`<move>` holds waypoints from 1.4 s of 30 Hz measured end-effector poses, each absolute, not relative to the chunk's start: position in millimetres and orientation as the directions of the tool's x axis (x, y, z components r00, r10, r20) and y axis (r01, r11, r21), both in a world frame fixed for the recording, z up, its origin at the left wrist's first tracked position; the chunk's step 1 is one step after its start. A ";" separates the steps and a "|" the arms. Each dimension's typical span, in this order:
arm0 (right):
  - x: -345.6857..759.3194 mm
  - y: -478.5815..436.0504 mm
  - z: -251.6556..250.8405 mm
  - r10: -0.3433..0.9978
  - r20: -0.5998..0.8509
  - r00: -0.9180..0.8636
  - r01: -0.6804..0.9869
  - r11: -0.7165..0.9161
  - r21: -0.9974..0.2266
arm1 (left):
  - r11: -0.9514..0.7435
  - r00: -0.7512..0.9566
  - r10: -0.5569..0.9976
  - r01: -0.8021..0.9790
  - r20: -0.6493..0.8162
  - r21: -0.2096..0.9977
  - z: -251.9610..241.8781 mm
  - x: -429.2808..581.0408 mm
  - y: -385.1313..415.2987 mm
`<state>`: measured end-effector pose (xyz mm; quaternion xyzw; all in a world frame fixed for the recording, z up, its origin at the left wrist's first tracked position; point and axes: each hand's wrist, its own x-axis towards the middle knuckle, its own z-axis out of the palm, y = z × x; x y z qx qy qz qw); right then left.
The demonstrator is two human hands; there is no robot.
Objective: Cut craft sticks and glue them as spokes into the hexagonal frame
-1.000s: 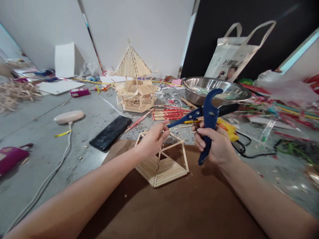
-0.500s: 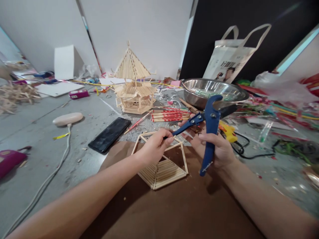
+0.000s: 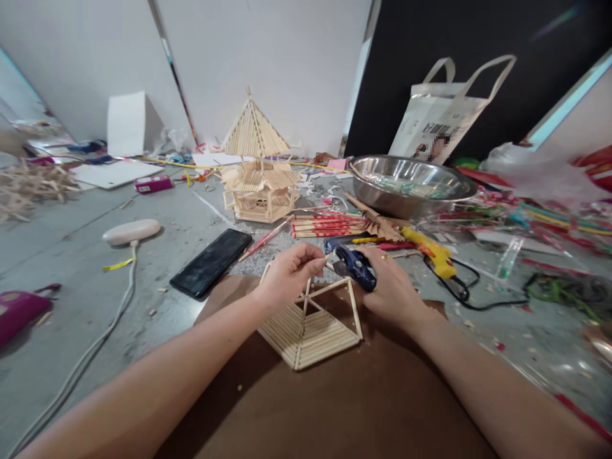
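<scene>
My right hand (image 3: pixel 394 284) is wrapped round a blue hand cutter (image 3: pixel 356 264), whose jaws point left. Close to the jaws, my left hand (image 3: pixel 291 268) pinches a short thin wooden stick (image 3: pixel 329 257). The stick's end reaches the cutter; whether the blade touches it I cannot tell. Below both hands lies a flat frame of wooden sticks (image 3: pixel 320 338), its front sections filled with rows of sticks. Part of its far side is hidden by my left hand. The frame rests on a brown sheet (image 3: pixel 287 408).
A stick-built pavilion (image 3: pixel 261 185) stands beyond my hands. Nearby are a black phone (image 3: pixel 211 262), red-and-white stick packs (image 3: pixel 327 225), a steel basin (image 3: pixel 411 197) and a yellow glue gun (image 3: pixel 437 255) with black cord. A white power strip (image 3: pixel 131 231) lies left.
My left hand has let go of the cutter's handle and now pinches a short stick. My right hand has turned the cutter leftward and lowered it over the frame.
</scene>
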<state>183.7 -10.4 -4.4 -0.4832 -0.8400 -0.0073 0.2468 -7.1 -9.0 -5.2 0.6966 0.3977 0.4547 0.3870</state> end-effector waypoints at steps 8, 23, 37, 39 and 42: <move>180.3 -15.5 -1.3 0.811 0.366 -0.457 0.806 0.551 -0.215 | -0.423 0.324 0.877 0.170 0.355 0.890 -11.1 -6.0 -8.5; 184.2 -14.3 -6.7 0.791 0.377 -0.483 0.811 0.566 -0.149 | -0.429 0.371 0.858 0.139 0.355 0.893 -10.7 -6.4 -9.6; 184.9 -15.0 -1.3 0.832 0.283 -0.477 0.836 0.529 -0.147 | -0.409 0.381 0.880 0.300 0.285 0.862 -5.3 -5.6 -13.1; 184.5 -16.1 -0.2 0.843 0.268 -0.466 0.846 0.513 -0.145 | -0.400 0.381 0.883 0.308 0.274 0.863 -4.0 -4.6 -14.3; 183.9 -17.0 0.5 0.858 0.255 -0.446 0.861 0.489 -0.139 | -0.402 0.378 0.883 0.307 0.277 0.863 -3.0 -3.2 -15.7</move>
